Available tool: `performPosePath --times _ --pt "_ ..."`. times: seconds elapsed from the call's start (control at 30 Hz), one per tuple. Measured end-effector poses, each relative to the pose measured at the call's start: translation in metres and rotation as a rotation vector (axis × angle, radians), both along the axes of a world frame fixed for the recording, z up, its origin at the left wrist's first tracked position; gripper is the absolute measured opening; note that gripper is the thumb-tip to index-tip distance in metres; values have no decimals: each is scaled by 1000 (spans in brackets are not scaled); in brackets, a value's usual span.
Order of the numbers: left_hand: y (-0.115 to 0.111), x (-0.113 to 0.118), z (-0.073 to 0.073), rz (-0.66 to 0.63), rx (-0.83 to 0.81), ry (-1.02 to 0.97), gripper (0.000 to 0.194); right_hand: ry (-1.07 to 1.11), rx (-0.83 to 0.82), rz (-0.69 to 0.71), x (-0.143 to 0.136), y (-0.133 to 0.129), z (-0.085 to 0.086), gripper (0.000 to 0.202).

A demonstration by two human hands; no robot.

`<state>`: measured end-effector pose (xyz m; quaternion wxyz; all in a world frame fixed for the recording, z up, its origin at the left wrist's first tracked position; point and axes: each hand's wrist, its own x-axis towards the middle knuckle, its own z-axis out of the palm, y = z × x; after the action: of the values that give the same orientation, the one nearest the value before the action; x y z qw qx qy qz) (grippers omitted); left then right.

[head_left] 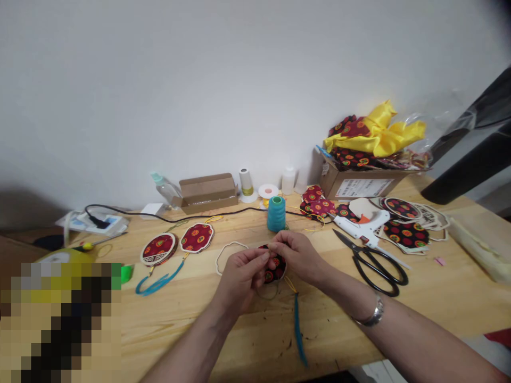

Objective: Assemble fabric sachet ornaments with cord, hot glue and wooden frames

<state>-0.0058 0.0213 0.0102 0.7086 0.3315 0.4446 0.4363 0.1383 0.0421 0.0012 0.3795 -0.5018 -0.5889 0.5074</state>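
Observation:
Near the middle of the table, my left hand [243, 274] and my right hand [295, 255] meet over a round piece of black cloth with red patterns [275, 272]. The fingertips of both hands are pinched close together; whatever lies between them is too small to make out. A yellow cord and a blue tassel [298, 330] trail from the cloth piece toward the front. Left of my hands lies a thin wooden frame [219, 259], partly hidden by my left hand. Just behind my hands stands a teal thread spool [276, 214].
Black scissors [377, 263] and a white glue gun [361, 226] lie to the right, near cloth pieces [407, 234]. Two red ornaments [158, 249] lie left. Behind are an open cardboard box [209, 194], a black cable [171, 219] and a filled carton [359, 183].

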Motion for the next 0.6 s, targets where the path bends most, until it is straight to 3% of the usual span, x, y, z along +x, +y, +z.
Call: performPosePath --times 0.6 --pt "2 0 1 -10 -87 12 31 -79 125 -12 0 -2 3 16"
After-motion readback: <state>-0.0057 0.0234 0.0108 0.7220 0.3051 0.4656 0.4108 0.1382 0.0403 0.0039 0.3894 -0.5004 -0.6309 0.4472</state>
